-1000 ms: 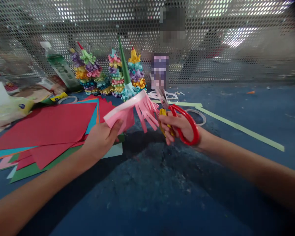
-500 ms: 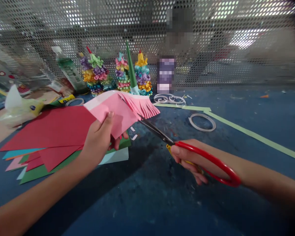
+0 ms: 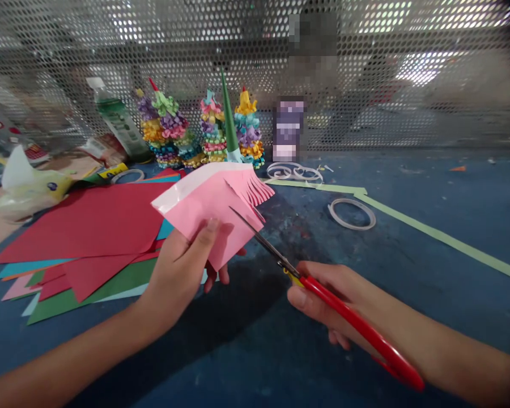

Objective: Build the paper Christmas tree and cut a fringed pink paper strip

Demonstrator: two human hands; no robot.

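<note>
A sheet of pink paper (image 3: 208,204) with a white strip along its upper edge is pinched in my left hand (image 3: 191,255), thumb on top and fingers beneath. Its right end is cut into narrow fringes that curl downward. My right hand (image 3: 327,294) grips red-handled scissors (image 3: 357,323) with a bit of yellow near the pivot. Their blades are parted, one lying over the pink paper and the other partly hidden by it, just left of the fringe.
Coloured paper sheets (image 3: 85,226) are stacked at left. Behind stand fringed paper cones (image 3: 249,124), a plain green cone (image 3: 228,122), a bottle (image 3: 121,124) and a phone (image 3: 288,127) against a perforated metal screen. A tape ring (image 3: 352,214) and a pale green strip (image 3: 433,229) lie at right.
The pink paper and my left hand have shifted right and a little down. The scissors have turned and their blades have opened across the paper, left of the earlier cuts.
</note>
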